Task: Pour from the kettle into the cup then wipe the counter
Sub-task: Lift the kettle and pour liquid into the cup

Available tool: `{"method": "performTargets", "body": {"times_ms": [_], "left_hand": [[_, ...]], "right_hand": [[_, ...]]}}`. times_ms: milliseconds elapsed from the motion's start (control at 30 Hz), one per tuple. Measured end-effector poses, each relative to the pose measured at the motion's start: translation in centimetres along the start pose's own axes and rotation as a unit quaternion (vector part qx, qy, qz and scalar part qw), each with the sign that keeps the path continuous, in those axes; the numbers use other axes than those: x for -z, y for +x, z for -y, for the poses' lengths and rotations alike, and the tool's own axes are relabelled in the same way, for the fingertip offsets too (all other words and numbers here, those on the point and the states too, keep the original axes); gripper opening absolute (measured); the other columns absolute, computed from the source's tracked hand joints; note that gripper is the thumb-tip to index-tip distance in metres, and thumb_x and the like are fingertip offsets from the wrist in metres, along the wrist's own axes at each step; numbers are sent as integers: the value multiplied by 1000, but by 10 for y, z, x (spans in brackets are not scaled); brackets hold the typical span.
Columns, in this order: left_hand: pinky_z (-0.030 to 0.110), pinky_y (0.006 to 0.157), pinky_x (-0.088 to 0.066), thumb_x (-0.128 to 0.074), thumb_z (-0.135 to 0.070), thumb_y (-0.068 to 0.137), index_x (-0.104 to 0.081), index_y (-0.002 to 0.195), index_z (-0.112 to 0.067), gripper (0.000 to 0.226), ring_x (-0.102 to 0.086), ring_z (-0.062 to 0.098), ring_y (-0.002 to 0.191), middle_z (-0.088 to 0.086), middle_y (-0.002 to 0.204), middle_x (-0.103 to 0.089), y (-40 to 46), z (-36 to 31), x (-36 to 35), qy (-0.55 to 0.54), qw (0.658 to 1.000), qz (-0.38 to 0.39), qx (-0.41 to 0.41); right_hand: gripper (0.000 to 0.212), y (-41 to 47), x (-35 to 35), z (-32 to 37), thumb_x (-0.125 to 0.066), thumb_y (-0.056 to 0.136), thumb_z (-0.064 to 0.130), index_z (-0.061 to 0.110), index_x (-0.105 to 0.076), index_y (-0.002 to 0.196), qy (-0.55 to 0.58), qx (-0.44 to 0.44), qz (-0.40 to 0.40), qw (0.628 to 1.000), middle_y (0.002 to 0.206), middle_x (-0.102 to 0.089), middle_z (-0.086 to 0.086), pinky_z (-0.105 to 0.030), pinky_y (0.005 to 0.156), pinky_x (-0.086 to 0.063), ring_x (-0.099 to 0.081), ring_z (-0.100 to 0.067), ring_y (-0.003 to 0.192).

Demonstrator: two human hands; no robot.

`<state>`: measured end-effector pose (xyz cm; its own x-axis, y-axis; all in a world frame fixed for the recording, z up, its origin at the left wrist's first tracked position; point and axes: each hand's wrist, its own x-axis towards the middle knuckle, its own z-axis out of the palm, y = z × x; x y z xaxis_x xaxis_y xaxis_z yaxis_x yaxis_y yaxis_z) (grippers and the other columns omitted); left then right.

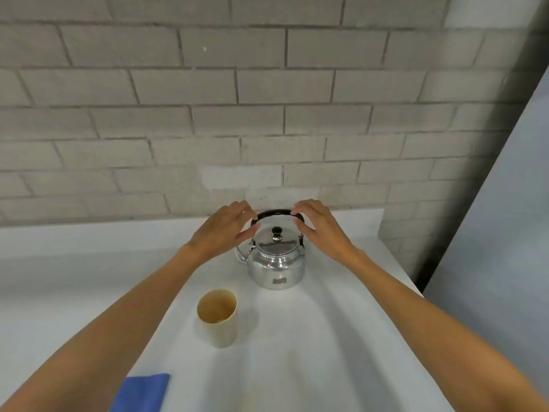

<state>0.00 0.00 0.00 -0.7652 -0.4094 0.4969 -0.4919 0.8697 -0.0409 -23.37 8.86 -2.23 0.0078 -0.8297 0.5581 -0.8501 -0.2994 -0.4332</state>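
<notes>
Pre-pour: kettle (pixel 276 260) sits upright on counter (pixel 341 337) w/ cup (pixel 217 317) just in front-left. Left hand (pixel 224 230) & right hand (pixel 319 227) open, fingertips at the black handle (pixel 277 213) — not clamped. Next: close grip, lift, tip spout twd cup. Blue cloth (pixel 142 392) waits nearby.

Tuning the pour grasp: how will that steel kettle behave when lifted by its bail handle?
The kettle probably swings under the black handle, which looks pivoted at its sides. Its polished metal body is likely slippery to steady. The knobbed lid just sits on top and may slip when tilted. Fill is hidden, so weight is uncertain.
</notes>
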Motion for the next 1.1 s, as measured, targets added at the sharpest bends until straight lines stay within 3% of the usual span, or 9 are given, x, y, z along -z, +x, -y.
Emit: {"method": "performTargets", "body": {"times_ms": [167,300,400,500,600,700,800,900,1100], "left_hand": [[38,100,-43,-44,-43,94,-41,134,-15,49,-49,22,116,4,134,-46,8,11,-36,-69,996,46,28],[33,111,-32,-41,-53,91,-19,146,-27,65,-33,15,135,-2,150,-28,15,18,-60,-216,968,88,88],[27,109,-24,-42,-56,90,-9,148,-33,71,-26,11,138,-7,154,-21,20,19,-75,-291,943,102,129],[28,110,-34,-45,-56,88,-14,149,-27,74,-41,16,131,-2,151,-33,26,19,-87,-332,928,75,150],[7,90,-42,-47,-58,83,-27,145,-25,73,-52,6,115,-8,134,-50,30,14,-92,-407,894,43,184],[24,89,-53,-50,-41,91,-48,131,-24,44,-63,16,105,-1,113,-65,33,16,-94,-473,856,13,209],[31,88,-56,-47,-26,96,-57,119,-12,29,-66,18,102,9,107,-68,37,16,-91,-536,812,3,231],[27,86,-56,-48,-22,96,-57,116,-1,30,-68,17,96,13,103,-69,39,14,-88,-543,804,-4,244],[20,80,-55,-48,-15,96,-60,111,2,26,-63,12,80,7,85,-64,38,5,-82,-533,810,-35,244]], "right_hand": [[46,9,-17,-19,-53,94,37,32,-41,138,46,-80,89,992,152,-31,7,-29,113,-17,-24,-15,139],[61,19,-27,-33,-56,90,44,38,-29,144,88,-98,148,980,158,-15,11,-34,117,-11,-10,-10,145],[64,23,-36,-39,-59,88,43,44,-27,143,114,-93,153,977,158,-15,10,-35,117,-11,-10,-9,145],[62,26,-41,-43,-64,86,38,43,-35,140,165,-94,121,974,156,-24,8,-31,116,-20,-19,-8,143],[57,30,-45,-47,-68,84,29,31,-47,136,227,-102,78,965,147,-43,3,-21,105,-39,-43,-8,132],[45,34,-48,-48,-70,82,24,22,-59,126,276,-133,35,951,125,-62,4,-12,93,-44,-59,-2,112],[29,38,-51,-48,-70,83,17,17,-67,112,316,-154,5,936,101,-70,5,-18,85,-49,-65,-3,94],[21,39,-51,-47,-70,82,11,20,-71,101,357,-158,-16,920,86,-72,9,-21,82,-51,-66,-7,84],[21,34,-48,-37,-71,80,9,19,-72,98,372,-171,-38,912,95,-73,2,-22,85,-52,-68,-11,90]]}}
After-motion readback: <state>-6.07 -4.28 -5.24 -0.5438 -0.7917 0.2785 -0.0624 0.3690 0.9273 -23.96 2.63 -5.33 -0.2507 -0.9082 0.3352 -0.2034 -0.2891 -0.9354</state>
